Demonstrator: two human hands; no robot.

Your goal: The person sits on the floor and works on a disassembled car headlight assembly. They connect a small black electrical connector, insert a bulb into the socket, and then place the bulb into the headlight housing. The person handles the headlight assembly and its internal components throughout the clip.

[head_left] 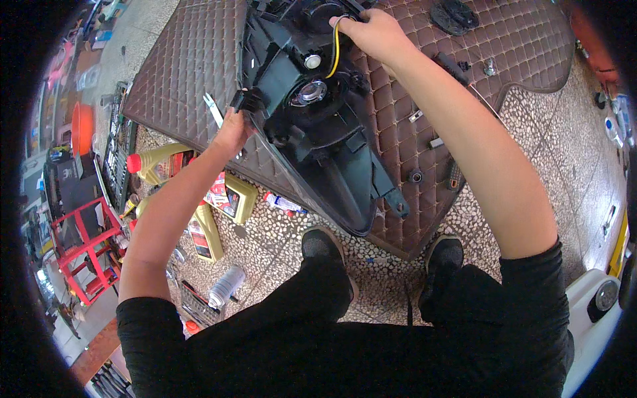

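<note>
A large black car headlight housing (318, 156), its back facing up, lies on a brown quilted mat (192, 73). At its left edge my left hand (233, 129) is closed, its fingers partly hidden by the housing's rim. Higher up, on the far right side, my right hand (371, 33) pinches a black and yellow wire (336, 54). That wire curves down into the housing near a round opening with a shiny metallic part (310, 93). A white round cap (312, 62) sits just above this opening.
Several gold oil bottles (240, 199) and a spray can (226, 286) are on the speckled floor at left, near a red metal frame (86, 249). Small sockets (415, 176) and a black tool handle (451, 67) lie on the mat at right. Pliers-like silver tool (213, 109) rests left of the housing.
</note>
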